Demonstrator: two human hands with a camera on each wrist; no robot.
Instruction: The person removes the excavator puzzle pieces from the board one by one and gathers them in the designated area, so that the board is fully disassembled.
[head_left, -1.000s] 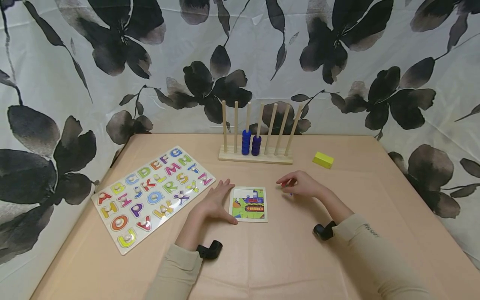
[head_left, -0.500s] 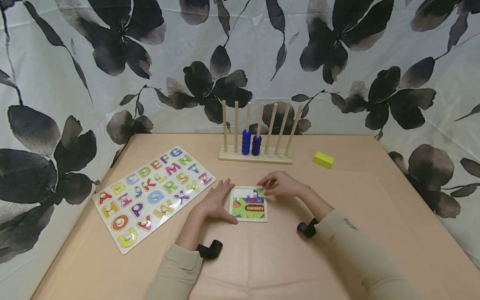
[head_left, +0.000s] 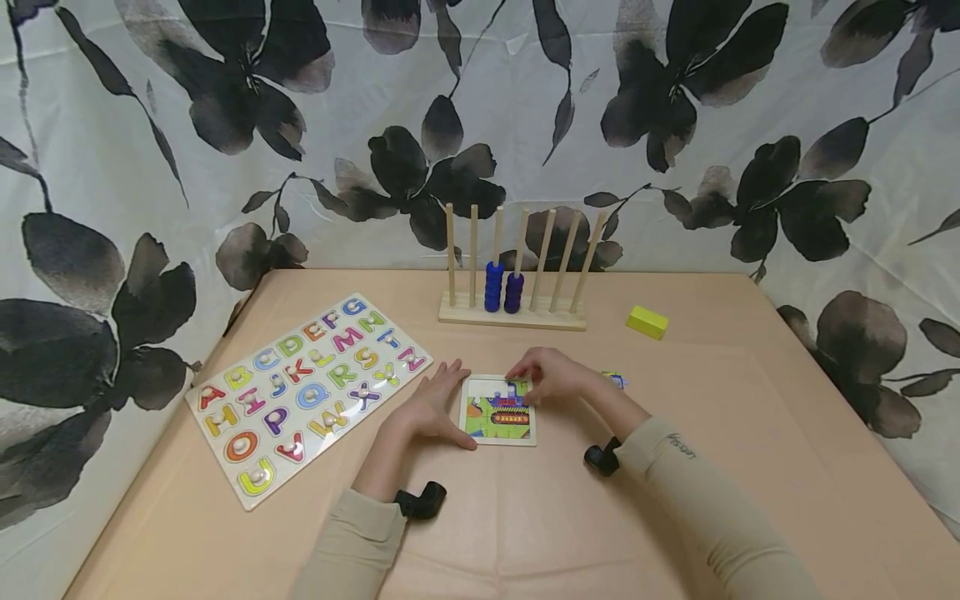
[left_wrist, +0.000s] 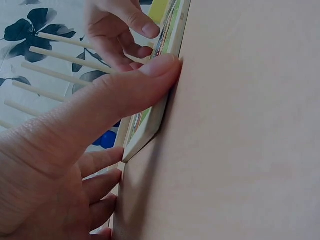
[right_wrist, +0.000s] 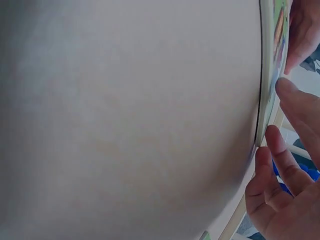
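Note:
A small square picture puzzle [head_left: 497, 421] in a pale frame lies flat on the table, showing a colourful vehicle on green. At its left side my left hand [head_left: 426, 406] spans the frame, thumb at the lower left corner and fingertips at the upper left. The left wrist view shows that thumb [left_wrist: 162, 67] over the frame's edge. My right hand [head_left: 551, 375] is over the upper right corner, fingers bent down onto the picture. In the right wrist view its thumb [right_wrist: 286, 86] touches the picture surface, fingertips close to the frame's corner. A loose puzzle piece [head_left: 615, 379] lies under the right forearm.
A white alphabet board [head_left: 303, 450] with coloured letters lies at the left. Behind the puzzle stands a wooden peg rack [head_left: 465, 313] with blue and purple beads on two pegs. A yellow block [head_left: 647, 322] sits at the back right, before a floral cloth [head_left: 555, 108].
My right hand has moved left from the table beside the puzzle to its upper right corner. The loose piece on the right has come into view. My left hand has stayed in place.

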